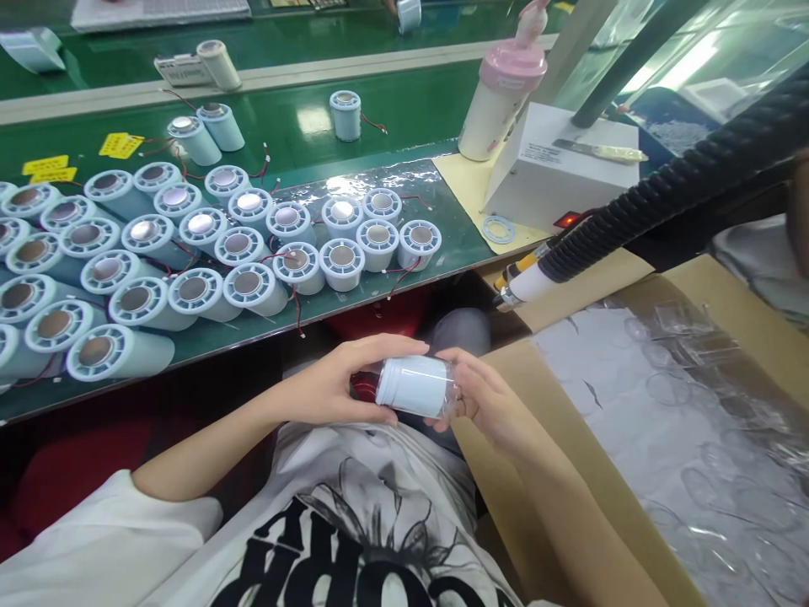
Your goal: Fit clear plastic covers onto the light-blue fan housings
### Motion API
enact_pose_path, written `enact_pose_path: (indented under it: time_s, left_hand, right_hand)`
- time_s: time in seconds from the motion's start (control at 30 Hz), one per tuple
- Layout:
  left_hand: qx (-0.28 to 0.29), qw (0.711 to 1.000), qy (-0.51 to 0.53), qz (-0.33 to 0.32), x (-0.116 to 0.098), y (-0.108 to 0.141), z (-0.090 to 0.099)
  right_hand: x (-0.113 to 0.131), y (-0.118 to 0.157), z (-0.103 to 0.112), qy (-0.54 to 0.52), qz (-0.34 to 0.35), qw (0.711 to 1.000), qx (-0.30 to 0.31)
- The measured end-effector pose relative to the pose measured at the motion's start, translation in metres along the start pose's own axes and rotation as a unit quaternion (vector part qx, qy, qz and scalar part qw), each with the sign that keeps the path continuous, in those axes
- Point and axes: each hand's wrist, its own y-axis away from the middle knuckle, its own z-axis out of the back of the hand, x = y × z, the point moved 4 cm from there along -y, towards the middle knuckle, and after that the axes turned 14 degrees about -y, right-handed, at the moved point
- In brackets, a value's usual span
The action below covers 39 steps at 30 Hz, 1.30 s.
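Below the long green worktable point(458, 223), my right hand point(490, 396) clamps a pale-blue plastic cylinder point(412, 386) in clear film point(451, 394), apparently for steadiness; my left hand point(329, 379) straddles it, grip unclear.

Single head-worn view, facing forward and down
From above the near side of the green bench point(458, 232), it looks across its top at close range.
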Motion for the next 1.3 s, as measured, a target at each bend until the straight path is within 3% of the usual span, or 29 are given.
enact_pose_path:
  time_s: [0.23, 0.5, 0.67, 0.77, 0.83, 0.9, 0.97, 1.0, 1.07, 1.2, 1.3]
  left_hand:
    - [0.002, 1.000, 0.008, -0.025, -0.002, 0.000, 0.000]
    - [-0.004, 0.999, 0.042, -0.030, -0.003, 0.000, -0.001]
    - [-0.010, 0.999, 0.032, -0.015, -0.005, 0.000, -0.002]
    - [-0.019, 0.996, 0.073, 0.047, -0.007, 0.001, -0.003]
    - [-0.016, 0.987, 0.123, 0.105, -0.008, 0.002, -0.005]
    - [-0.011, 0.974, 0.168, 0.150, -0.009, 0.003, -0.007]
    - [-0.007, 0.966, 0.192, 0.170, -0.009, 0.003, -0.008]
    - [-0.006, 0.964, 0.200, 0.174, -0.008, 0.003, -0.009]
    - [0.002, 0.962, 0.214, 0.172, -0.007, 0.003, -0.009]
    - [0.026, 0.970, 0.200, 0.137, -0.008, 0.002, -0.006]
    - [0.041, 0.968, 0.207, 0.136, -0.008, 0.002, -0.005]
  right_hand:
    - [-0.008, -0.003, -0.007, -0.027, -0.062, 0.998, 0.015]
    - [-0.017, 0.001, -0.011, -0.062, -0.193, 0.979, 0.040]
    - [-0.020, 0.003, -0.013, -0.032, -0.237, 0.969, 0.069]
    - [-0.019, 0.004, -0.008, 0.044, -0.161, 0.984, 0.055]
    - [-0.009, 0.004, 0.000, 0.133, -0.008, 0.991, -0.016]
    - [0.004, 0.010, 0.002, 0.242, 0.190, 0.950, -0.054]
    - [0.012, 0.019, -0.003, 0.336, 0.340, 0.878, -0.010]
    - [0.012, 0.022, -0.006, 0.367, 0.377, 0.850, 0.025]
    - [0.011, 0.024, -0.008, 0.385, 0.383, 0.836, 0.077]
    - [0.006, 0.018, 0.000, 0.234, 0.261, 0.933, 0.085]
    - [0.003, 0.016, 0.004, 0.161, 0.198, 0.965, 0.066]
